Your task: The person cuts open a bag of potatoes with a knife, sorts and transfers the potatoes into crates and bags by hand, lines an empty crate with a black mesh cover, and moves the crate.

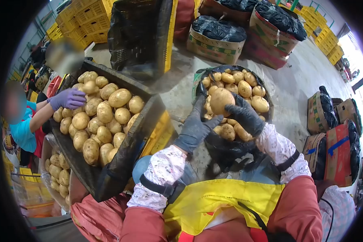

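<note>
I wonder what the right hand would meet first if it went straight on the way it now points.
The right hand would meet the large potato first; it seems to touch it already, though depth is unclear in this one view.

Tan potato (pixel 221 101), yellow apron (pixel 226 197)

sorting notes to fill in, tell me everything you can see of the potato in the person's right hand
The potato is roundish, pale brown and apparently whole, with faint darker specks. It is held above the potatoes in the black-lined box. The gloved right hand grips its right side; the left hand is close at its lower left, contact unclear.
</note>
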A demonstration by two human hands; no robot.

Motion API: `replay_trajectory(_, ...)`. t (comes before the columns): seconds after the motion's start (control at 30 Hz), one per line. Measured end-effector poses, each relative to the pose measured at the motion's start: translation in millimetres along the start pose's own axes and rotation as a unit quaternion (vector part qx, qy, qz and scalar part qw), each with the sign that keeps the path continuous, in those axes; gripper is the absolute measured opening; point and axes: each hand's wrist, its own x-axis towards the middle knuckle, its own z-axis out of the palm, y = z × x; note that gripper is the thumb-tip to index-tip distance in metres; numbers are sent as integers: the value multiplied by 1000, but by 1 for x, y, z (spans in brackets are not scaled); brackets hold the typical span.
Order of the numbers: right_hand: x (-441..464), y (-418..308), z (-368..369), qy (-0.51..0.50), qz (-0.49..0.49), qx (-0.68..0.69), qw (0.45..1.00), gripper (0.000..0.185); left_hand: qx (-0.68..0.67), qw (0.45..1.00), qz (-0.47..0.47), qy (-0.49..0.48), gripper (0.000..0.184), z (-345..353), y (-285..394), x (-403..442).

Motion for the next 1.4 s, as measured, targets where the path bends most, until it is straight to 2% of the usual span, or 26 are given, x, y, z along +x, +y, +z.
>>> replay_trajectory(0.03,-10,-9,13,-3,-18,-58,998,64,-142,990,-2,1,60,2,-3,4)
replay_trajectory(0.1,-19,-2,14,-24,-90,-211,973,62,-172,982,-70,-40,71,-1,2,5)
replay_trajectory(0.17,-22,9,10,-37,-115,-215,969,68,-266,948,-123,-120,68,-4,18,-4)
replay_trajectory(0.23,-28,3,18,-89,-102,-102,985,70,-247,955,-132,-101,71,-4,20,-11)
replay_trajectory(0.3,-27,4,14,-71,-119,-127,982,68,-233,969,-31,-69,77,-2,13,-12)
replay_trajectory(0.37,-30,-6,19,-61,-69,-82,992,66,-226,972,-8,-60,80,1,12,-10)
replay_trajectory(0.43,-27,-4,21,-69,-82,-122,987,66,-221,974,16,-47,83,4,14,-9)
replay_trajectory(0.57,-34,-1,41,-19,-82,-52,995,63,-79,993,80,-26,88,8,10,-12)
replay_trajectory(0.63,-31,8,44,-2,-71,-55,996,62,-115,993,14,-26,85,8,14,-17)
replay_trajectory(0.73,-25,21,27,-14,-94,-132,987,59,-71,997,-1,-12,84,10,3,-13)
replay_trajectory(0.77,-22,27,24,-12,-112,-169,979,57,-32,997,76,5,84,10,1,-12)
replay_trajectory(0.8,-22,25,27,-8,-101,-148,984,54,8,988,152,19,85,10,1,-11)
replay_trajectory(0.87,-22,19,33,-11,-88,-131,987,51,-9,991,135,20,85,10,1,-13)
replay_trajectory(0.97,-23,23,26,13,-139,-189,972,47,-22,992,127,15,86,9,1,-14)
replay_trajectory(1.0,-22,31,9,8,-298,-380,876,47,-5,990,142,5,87,8,4,-16)
replay_trajectory(1.03,-21,35,6,23,-370,-448,814,47,16,987,158,-2,87,6,5,-17)
replay_trajectory(1.07,-22,37,7,33,-403,-477,780,48,-7,986,165,-7,87,7,1,-17)
replay_trajectory(1.1,-21,38,9,40,-396,-465,791,49,-23,987,158,-2,83,6,0,-17)
replay_trajectory(1.13,-21,36,18,50,-369,-425,825,50,-87,986,139,-11,81,2,6,-16)
replay_trajectory(1.17,-19,33,32,57,-297,-320,898,44,-152,981,121,-20,80,-4,11,-15)
replay_trajectory(1.2,-18,28,48,80,-231,-199,949,40,-142,982,126,-8,80,-15,21,-15)
replay_trajectory(1.27,-17,35,26,61,-159,-198,965,42,-275,957,63,62,76,-32,36,-10)
replay_trajectory(1.3,-16,36,18,51,-122,-199,971,44,-303,939,105,124,69,-43,39,-8)
replay_trajectory(1.37,-12,42,12,83,-57,-118,988,33,-534,815,138,178,60,-64,41,-8)
replay_trajectory(1.4,-13,45,12,88,-58,-117,987,31,-542,794,156,228,56,-72,37,-6)
